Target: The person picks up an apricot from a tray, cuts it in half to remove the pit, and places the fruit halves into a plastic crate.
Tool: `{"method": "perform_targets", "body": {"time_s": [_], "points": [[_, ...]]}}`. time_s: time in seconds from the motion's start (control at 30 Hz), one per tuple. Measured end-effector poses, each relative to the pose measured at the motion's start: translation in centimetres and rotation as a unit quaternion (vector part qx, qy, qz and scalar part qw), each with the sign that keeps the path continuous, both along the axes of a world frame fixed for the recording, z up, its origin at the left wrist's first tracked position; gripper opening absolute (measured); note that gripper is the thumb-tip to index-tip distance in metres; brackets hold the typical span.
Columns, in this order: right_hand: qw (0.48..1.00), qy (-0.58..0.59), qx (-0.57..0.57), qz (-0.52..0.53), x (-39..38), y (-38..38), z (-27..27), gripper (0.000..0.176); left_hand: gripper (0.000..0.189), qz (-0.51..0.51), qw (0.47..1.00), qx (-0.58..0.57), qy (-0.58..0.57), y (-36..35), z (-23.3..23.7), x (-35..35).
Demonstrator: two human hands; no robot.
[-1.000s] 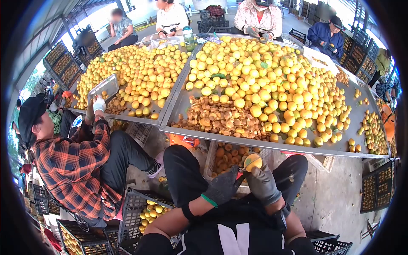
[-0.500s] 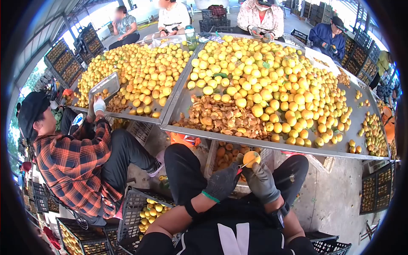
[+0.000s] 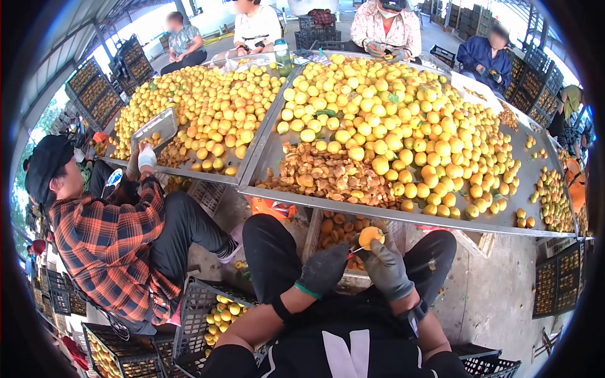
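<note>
Both of my hands wear gloves and are close together above a crate of orange fruit (image 3: 334, 232) between my knees. My left hand (image 3: 324, 269), in a dark glove with a green cuff, is closed round a small red-handled tool (image 3: 351, 254), whose thin metal end points at the fruit. My right hand (image 3: 386, 269), in a grey glove, holds one yellow-orange apricot (image 3: 371, 237) between its fingertips. Just beyond my hands is the metal table's edge (image 3: 378, 217), with a heap of whole apricots (image 3: 403, 126) and a pile of split pieces (image 3: 321, 175).
A co-worker in a plaid shirt (image 3: 113, 233) sits at the left, beside another apricot heap (image 3: 208, 107). Several people sit across the table. Black crates with fruit (image 3: 189, 321) stand at my lower left, and stacked crates (image 3: 558, 280) at the right.
My left hand has drawn slightly back to the left from the apricot, so more of the tool's metal shows. The apricot has turned a little in my right hand.
</note>
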State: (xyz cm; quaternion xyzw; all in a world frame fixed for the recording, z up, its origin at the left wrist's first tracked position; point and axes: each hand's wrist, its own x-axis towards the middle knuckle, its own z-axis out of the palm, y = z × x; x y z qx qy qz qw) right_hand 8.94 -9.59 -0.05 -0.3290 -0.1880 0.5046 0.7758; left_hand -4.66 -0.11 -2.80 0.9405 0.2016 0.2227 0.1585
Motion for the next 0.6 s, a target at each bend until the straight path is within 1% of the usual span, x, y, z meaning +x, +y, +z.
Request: {"method": "perform_targets", "body": {"time_s": [0.03,0.07,0.13,0.2,0.27,0.3,0.37,0.4,0.43,0.47,0.5,0.53,0.57,0.6], "points": [[0.997,-0.049,-0.027,-0.052,-0.3,0.1,0.5,0.040,0.033,0.003,0.999,-0.037,0.013,0.0,-0.1,-0.1],[0.997,-0.050,-0.028,-0.055,0.1,-0.1,0.0,0.040,0.033,0.006,0.997,-0.076,0.026,0.0,0.0,-0.2],[0.968,-0.228,-0.093,-0.049,0.9,-0.3,-1.2,0.037,0.031,0.001,0.996,-0.088,0.012,-0.3,0.3,-0.6],[0.970,-0.216,-0.097,-0.046,0.8,-0.4,-0.4,0.036,0.031,-0.004,0.995,-0.100,0.001,-0.4,1.0,-1.2],[0.973,-0.204,-0.102,-0.043,0.7,-0.5,0.2,0.035,0.034,0.022,0.986,-0.147,0.070,-0.3,1.9,-1.6],[0.973,-0.206,-0.097,-0.037,0.8,-0.5,0.4,0.036,0.034,0.020,0.986,-0.148,0.071,-0.2,2.1,-1.8],[0.974,-0.205,-0.094,-0.033,1.0,-0.4,0.5,0.037,0.032,0.026,0.977,-0.201,0.065,-0.1,2.5,-2.2],[0.975,-0.179,-0.126,-0.046,1.4,-0.3,0.5,0.038,0.032,0.026,0.977,-0.201,0.066,-0.1,2.9,-2.4],[0.974,-0.152,-0.158,-0.060,1.7,-0.4,0.4,0.039,0.029,0.035,0.974,-0.221,0.037,-0.1,3.5,-2.6],[0.974,-0.153,-0.159,-0.061,2.1,-0.5,0.3,0.039,0.026,0.044,0.970,-0.240,0.006,0.0,4.0,-2.7],[0.992,-0.017,-0.121,-0.008,2.4,-0.6,0.1,0.042,0.026,0.043,0.969,-0.241,0.006,0.3,4.2,-2.7],[0.988,0.120,-0.082,0.044,2.6,-0.8,0.0,0.046,0.027,0.022,0.975,-0.219,-0.018,0.5,4.4,-2.7],[0.989,0.088,-0.110,0.034,1.9,-0.8,0.9,0.056,0.029,0.002,0.980,-0.197,-0.043,0.5,4.4,-2.7],[0.989,0.089,-0.111,0.032,1.8,-0.8,0.4,0.056,0.029,0.001,0.979,-0.198,-0.042,0.5,4.4,-2.6]]}}
